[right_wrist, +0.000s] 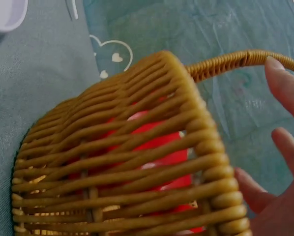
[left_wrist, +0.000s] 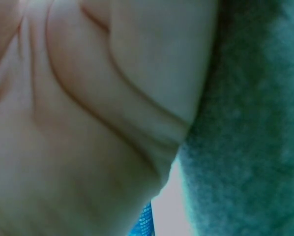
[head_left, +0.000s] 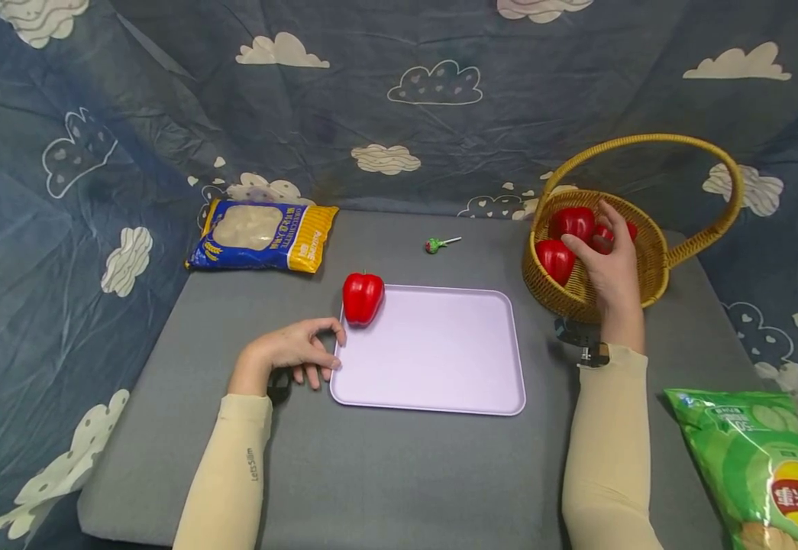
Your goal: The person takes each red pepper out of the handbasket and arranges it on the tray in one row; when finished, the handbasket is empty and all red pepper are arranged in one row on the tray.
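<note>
Grey table (head_left: 399, 473): red pepper (head_left: 363, 299), long axis and stem (head_left: 364, 273) pointing away; left grip (head_left: 298, 346), right grip (head_left: 615, 267) apart.

"How is the reach set?"
"Forward on both sides: the left forearm (head_left: 227, 473) slants inward, the right forearm (head_left: 608, 451) runs almost straight ahead"
"And the left hand (head_left: 289, 349)?"
"Bent inward at the wrist, its fingers (head_left: 329, 325) loosely curved; the creased palm (left_wrist: 73, 128) fills much of the left wrist view"
"What of the right hand (head_left: 612, 267)?"
"Stretched farther out, thumb (head_left: 583, 252) and fingers spread, with three fingertips (right_wrist: 279, 73) showing apart in the right wrist view"
</note>
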`<control>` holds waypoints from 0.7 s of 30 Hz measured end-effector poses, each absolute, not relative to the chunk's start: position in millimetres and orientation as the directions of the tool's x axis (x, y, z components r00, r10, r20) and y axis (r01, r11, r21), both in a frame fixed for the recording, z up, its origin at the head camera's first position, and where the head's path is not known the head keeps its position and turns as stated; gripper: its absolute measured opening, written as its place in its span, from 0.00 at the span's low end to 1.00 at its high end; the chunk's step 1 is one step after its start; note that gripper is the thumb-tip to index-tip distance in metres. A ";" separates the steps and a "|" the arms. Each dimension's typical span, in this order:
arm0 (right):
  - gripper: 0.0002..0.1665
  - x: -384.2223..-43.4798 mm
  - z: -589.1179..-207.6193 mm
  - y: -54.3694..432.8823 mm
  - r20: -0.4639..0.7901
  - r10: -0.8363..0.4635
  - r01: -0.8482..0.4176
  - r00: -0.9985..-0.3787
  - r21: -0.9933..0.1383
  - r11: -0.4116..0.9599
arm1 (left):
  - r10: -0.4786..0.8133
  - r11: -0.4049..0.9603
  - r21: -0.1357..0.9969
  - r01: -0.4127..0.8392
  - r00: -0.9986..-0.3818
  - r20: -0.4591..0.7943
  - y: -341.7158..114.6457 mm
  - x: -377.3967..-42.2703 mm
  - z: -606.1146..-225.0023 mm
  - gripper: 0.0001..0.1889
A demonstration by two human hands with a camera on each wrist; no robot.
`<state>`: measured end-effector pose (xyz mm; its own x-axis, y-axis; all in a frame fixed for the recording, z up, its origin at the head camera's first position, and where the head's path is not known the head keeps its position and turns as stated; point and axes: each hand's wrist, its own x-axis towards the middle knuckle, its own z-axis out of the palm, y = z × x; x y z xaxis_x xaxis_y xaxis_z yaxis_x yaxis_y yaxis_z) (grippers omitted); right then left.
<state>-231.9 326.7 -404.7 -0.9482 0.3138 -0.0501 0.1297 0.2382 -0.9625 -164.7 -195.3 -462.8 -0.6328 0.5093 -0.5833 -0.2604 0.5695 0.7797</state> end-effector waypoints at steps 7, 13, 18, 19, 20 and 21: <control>0.56 -236.2 -412.7 330.2 -0.130 0.253 0.209 -0.959 -0.924 0.319 | 0.495 0.569 0.777 -0.270 -0.641 -0.586 -196.9 -161.7 -465.6 0.21; 0.58 -237.3 -414.4 331.9 -0.194 0.223 0.263 -0.955 -0.901 0.344 | 0.495 0.571 0.776 -0.269 -0.641 -0.587 -196.9 -161.2 -464.8 0.21; 0.59 -237.0 -414.7 334.8 -0.254 0.185 0.307 -0.949 -0.880 0.363 | 0.496 0.578 0.773 -0.261 -0.639 -0.587 -194.9 -162.5 -464.3 0.21; 0.59 -237.1 -414.9 335.0 -0.266 0.181 0.316 -0.947 -0.877 0.362 | 0.496 0.580 0.772 -0.262 -0.638 -0.589 -194.6 -162.8 -464.2 0.21; 0.58 -237.0 -414.8 335.3 -0.274 0.176 0.321 -0.946 -0.876 0.361 | 0.496 0.580 0.771 -0.263 -0.637 -0.590 -194.4 -163.0 -464.1 0.21; 0.58 -237.1 -414.7 335.2 -0.281 0.172 0.326 -0.944 -0.875 0.359 | 0.496 0.581 0.771 -0.263 -0.637 -0.591 -194.1 -163.3 -464.0 0.21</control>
<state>-237.1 335.2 -414.7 -0.9442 0.1720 -0.2810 0.3257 0.3587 -0.8748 -163.3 -194.1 -464.0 -0.6367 0.4956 -0.5908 -0.2632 0.5805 0.7705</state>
